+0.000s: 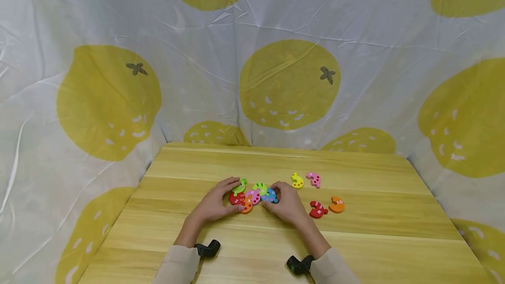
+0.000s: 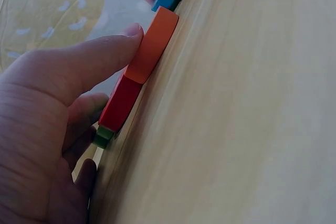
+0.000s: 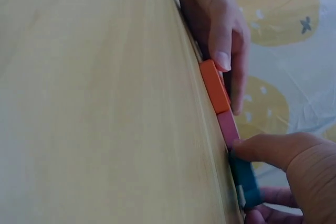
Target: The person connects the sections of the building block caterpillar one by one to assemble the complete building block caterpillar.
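Note:
Joined caterpillar puzzle pieces lie flat on the wooden table: a green head (image 1: 239, 187), a red piece 2 (image 1: 235, 200), an orange piece 3 (image 1: 247, 206), a pink piece 4 (image 1: 254, 195) and a light green piece 5 (image 1: 260, 188). My left hand (image 1: 213, 201) holds this chain at its left end, thumb on the orange piece, fingers around the head and red piece. At the other end my right hand (image 1: 289, 204) pinches a blue piece 6 (image 3: 244, 179) between thumb and fingers, against the chain. Whether blue and light green interlock, I cannot tell.
Right of the hands lie loose pieces: yellow (image 1: 297, 182), pink 9 (image 1: 314, 179), red (image 1: 318, 210) and orange 10 (image 1: 337, 205). A lemon-print curtain (image 1: 205, 78) hangs behind the table (image 1: 394, 214). Black cameras (image 1: 208, 248) sit at both wrists.

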Motion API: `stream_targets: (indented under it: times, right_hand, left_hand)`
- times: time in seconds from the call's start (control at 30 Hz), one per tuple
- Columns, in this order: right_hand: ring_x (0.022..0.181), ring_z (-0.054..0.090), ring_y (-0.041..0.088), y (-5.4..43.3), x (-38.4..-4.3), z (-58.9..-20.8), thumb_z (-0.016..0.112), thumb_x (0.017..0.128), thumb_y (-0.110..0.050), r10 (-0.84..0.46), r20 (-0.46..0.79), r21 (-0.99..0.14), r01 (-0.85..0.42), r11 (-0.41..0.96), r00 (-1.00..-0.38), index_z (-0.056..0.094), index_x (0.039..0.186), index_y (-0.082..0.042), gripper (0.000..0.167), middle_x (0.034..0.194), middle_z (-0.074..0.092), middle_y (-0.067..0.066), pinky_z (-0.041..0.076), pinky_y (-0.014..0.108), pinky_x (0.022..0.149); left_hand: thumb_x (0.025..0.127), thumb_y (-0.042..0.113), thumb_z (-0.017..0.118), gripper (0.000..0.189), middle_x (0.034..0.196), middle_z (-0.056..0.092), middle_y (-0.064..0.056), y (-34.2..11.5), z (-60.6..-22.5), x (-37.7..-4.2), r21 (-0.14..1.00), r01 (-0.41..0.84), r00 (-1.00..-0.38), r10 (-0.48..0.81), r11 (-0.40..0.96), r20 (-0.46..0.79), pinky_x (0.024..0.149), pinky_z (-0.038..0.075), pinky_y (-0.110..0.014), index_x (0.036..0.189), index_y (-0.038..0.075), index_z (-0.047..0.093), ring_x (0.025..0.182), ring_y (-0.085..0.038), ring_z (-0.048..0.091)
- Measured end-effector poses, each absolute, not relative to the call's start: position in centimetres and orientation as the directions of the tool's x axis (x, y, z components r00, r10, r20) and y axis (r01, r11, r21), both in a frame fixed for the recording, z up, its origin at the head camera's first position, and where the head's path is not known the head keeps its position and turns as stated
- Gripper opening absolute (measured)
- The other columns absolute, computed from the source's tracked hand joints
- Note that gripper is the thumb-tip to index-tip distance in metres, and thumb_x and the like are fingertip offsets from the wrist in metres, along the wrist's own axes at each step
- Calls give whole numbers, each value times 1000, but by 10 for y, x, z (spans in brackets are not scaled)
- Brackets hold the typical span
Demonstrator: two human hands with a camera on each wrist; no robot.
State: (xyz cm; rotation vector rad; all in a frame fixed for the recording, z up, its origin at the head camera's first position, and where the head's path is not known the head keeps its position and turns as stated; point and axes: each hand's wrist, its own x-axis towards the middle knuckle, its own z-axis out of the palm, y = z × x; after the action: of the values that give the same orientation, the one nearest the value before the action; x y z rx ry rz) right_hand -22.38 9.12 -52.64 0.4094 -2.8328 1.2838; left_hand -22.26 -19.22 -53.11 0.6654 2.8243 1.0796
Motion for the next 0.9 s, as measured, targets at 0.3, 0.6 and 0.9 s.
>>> stream_targets:
  times: [0.3,0.6,0.9]
  right_hand:
    - [84,53,14,90,-225,-526,89,77,-39,-229,95,-682,-231,694,-969,71,108,-7,48,97,60,3,50,30,77]
    - [89,54,16,97,-223,-519,87,79,-47,-212,59,-713,-190,675,-975,68,118,-7,59,104,61,4,51,34,81]
    - [89,58,22,129,-238,-513,81,89,-30,-154,184,-696,-239,677,-971,69,123,-3,45,118,66,13,52,38,81]
  left_hand:
    - [85,52,79,82,165,37,4,-190,-530,-222,646,354,-917,386,676,99,122,32,-58,153,16,51,156,-27,30]
    - [77,60,85,90,157,46,-3,-182,-533,-226,642,322,-939,320,696,124,120,38,-52,148,14,57,150,-28,39]
    - [78,58,83,88,160,44,-2,-183,-536,-225,608,350,-932,330,713,150,121,36,-55,151,16,54,152,-29,35]
